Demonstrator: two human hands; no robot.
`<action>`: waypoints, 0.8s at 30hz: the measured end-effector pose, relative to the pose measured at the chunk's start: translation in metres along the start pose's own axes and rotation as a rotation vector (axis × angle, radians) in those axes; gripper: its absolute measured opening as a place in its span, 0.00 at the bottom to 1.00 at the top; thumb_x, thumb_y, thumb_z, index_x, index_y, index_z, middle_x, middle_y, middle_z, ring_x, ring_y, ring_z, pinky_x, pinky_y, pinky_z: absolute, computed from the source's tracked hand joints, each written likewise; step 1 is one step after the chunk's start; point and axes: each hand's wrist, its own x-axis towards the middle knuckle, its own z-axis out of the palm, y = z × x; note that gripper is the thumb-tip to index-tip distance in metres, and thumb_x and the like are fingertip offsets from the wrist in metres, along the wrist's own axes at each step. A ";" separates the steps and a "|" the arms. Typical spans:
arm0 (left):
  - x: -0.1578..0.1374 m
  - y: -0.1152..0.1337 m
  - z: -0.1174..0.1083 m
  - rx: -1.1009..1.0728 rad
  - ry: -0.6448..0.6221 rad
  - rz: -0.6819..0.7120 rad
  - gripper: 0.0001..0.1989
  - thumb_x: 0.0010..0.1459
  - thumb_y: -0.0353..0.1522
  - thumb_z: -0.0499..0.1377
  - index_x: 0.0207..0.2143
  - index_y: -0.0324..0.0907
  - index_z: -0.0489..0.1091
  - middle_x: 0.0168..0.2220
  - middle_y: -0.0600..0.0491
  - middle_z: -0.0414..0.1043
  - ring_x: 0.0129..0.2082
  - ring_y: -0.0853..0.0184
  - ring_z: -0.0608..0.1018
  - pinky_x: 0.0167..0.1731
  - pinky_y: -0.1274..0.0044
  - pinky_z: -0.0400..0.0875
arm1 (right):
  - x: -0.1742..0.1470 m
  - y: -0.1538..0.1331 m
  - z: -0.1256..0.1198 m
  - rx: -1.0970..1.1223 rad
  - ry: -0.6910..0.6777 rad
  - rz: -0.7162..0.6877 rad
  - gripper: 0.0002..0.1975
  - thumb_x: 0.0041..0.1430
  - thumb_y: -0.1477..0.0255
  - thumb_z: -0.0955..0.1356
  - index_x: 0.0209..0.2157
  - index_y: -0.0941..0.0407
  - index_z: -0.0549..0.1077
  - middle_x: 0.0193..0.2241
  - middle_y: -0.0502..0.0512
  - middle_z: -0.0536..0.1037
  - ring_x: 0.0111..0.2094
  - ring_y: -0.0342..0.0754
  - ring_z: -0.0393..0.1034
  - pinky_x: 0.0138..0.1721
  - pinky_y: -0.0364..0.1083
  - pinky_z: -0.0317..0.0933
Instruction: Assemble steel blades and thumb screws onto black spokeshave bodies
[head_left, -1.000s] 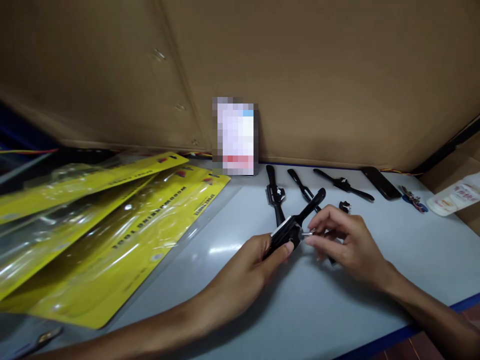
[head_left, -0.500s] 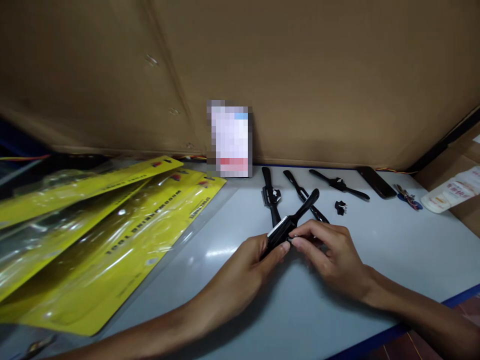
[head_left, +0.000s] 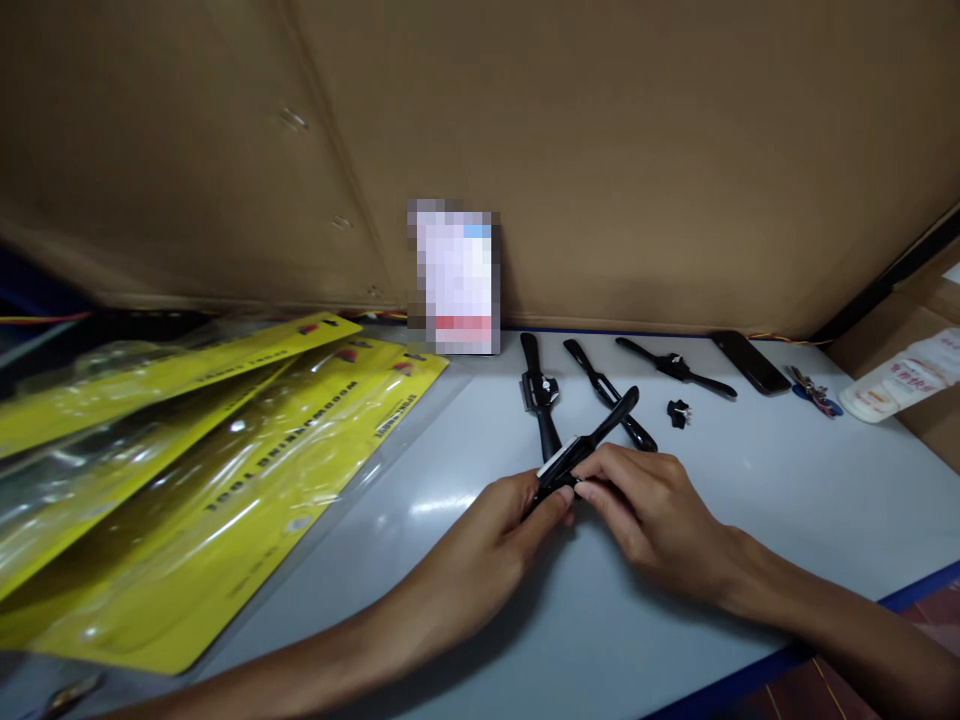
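Observation:
My left hand grips a black spokeshave, tilted with one handle pointing up and right; a pale blade edge shows along its body. At the body, the thumb and forefinger of my right hand pinch a small part, possibly a screw, mostly covered by the fingertips. Just beyond lie an assembled spokeshave, a bare spokeshave frame partly behind the held tool, and another spokeshave further right. A small black part with silver screws rests on the table.
Yellow blister packages overlap on the left. A pixelated upright panel leans on the cardboard wall. A black phone, keys and a whitish bottle stand or lie at the right.
My right fingers have shifted slightly at the spokeshave's body and closed in nearer to it. The view has moved a little; the other tools stay where they were.

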 end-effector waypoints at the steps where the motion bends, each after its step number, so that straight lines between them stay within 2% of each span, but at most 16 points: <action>1: 0.000 0.000 0.000 -0.009 -0.003 0.000 0.19 0.61 0.48 0.56 0.26 0.44 0.63 0.18 0.64 0.49 0.19 0.73 0.51 0.18 0.79 0.46 | 0.000 0.001 -0.001 0.008 -0.014 0.004 0.09 0.70 0.72 0.60 0.37 0.54 0.70 0.32 0.54 0.77 0.32 0.46 0.71 0.35 0.47 0.63; 5: -0.002 0.003 0.000 -0.029 -0.002 -0.010 0.19 0.59 0.49 0.58 0.27 0.44 0.63 0.17 0.64 0.50 0.17 0.74 0.52 0.17 0.80 0.46 | 0.001 0.001 -0.003 0.042 -0.023 0.043 0.06 0.69 0.72 0.61 0.39 0.54 0.69 0.31 0.52 0.78 0.31 0.46 0.71 0.34 0.47 0.62; 9: -0.004 0.007 0.001 -0.017 0.018 -0.017 0.21 0.61 0.50 0.56 0.26 0.44 0.62 0.15 0.64 0.51 0.16 0.73 0.53 0.17 0.80 0.47 | 0.003 -0.004 -0.004 0.135 -0.009 0.047 0.06 0.68 0.73 0.62 0.36 0.54 0.68 0.30 0.51 0.79 0.29 0.43 0.71 0.32 0.45 0.62; 11: -0.004 0.007 0.001 -0.024 -0.005 0.006 0.21 0.61 0.50 0.56 0.26 0.44 0.63 0.15 0.64 0.51 0.16 0.74 0.52 0.17 0.80 0.48 | 0.005 -0.005 -0.004 0.253 -0.003 0.116 0.06 0.66 0.74 0.63 0.33 0.54 0.67 0.27 0.49 0.78 0.26 0.42 0.70 0.29 0.43 0.62; 14: -0.003 0.008 0.001 -0.031 -0.060 0.021 0.20 0.60 0.49 0.58 0.27 0.43 0.66 0.16 0.64 0.51 0.16 0.74 0.52 0.18 0.80 0.50 | 0.006 -0.005 -0.003 0.503 -0.011 0.297 0.05 0.63 0.72 0.66 0.32 0.54 0.65 0.22 0.45 0.75 0.19 0.39 0.67 0.20 0.40 0.59; 18: -0.004 0.009 0.001 -0.041 -0.062 -0.011 0.21 0.62 0.51 0.56 0.28 0.43 0.67 0.15 0.65 0.50 0.15 0.74 0.51 0.19 0.80 0.53 | 0.007 -0.001 -0.003 0.703 -0.041 0.438 0.08 0.61 0.68 0.68 0.33 0.54 0.65 0.22 0.45 0.75 0.14 0.37 0.63 0.14 0.38 0.56; 21: -0.004 0.009 0.000 -0.031 -0.033 -0.006 0.23 0.61 0.53 0.55 0.28 0.43 0.66 0.16 0.65 0.52 0.15 0.74 0.52 0.18 0.80 0.49 | 0.008 0.000 -0.002 0.724 -0.029 0.445 0.08 0.60 0.67 0.70 0.32 0.55 0.67 0.21 0.44 0.73 0.14 0.37 0.61 0.14 0.38 0.55; 24: -0.004 0.010 0.000 -0.033 -0.029 -0.038 0.23 0.59 0.54 0.56 0.29 0.43 0.66 0.15 0.65 0.52 0.15 0.74 0.53 0.17 0.80 0.47 | 0.008 0.001 0.000 0.597 0.037 0.351 0.08 0.61 0.68 0.69 0.31 0.55 0.68 0.20 0.45 0.73 0.18 0.38 0.64 0.19 0.40 0.57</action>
